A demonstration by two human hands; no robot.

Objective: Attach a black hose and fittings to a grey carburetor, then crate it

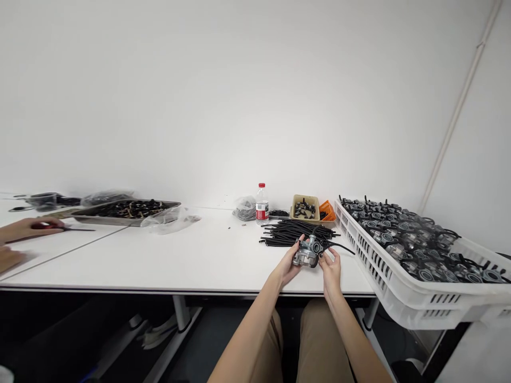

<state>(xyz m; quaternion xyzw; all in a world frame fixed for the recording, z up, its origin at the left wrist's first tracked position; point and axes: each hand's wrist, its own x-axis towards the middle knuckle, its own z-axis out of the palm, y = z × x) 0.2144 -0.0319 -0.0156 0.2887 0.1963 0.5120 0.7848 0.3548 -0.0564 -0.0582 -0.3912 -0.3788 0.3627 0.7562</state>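
White wall behind, white table (191, 255) in front: we grip a small grey carburetor (306, 254) just above the near table edge, left hand (289, 264) closed under its body, right hand (330, 266) pinching its right side where a black hose (339, 246) trails off. Best handled, we judge, by keeping the left hand as a steady cradle while the right works the hose. White crate (399, 282) at right holds many like carburetors; a loose hose pile (291, 233) lies behind, beside a tan bin (305, 208) of black parts and a metal tray (128, 210) of dark pieces.
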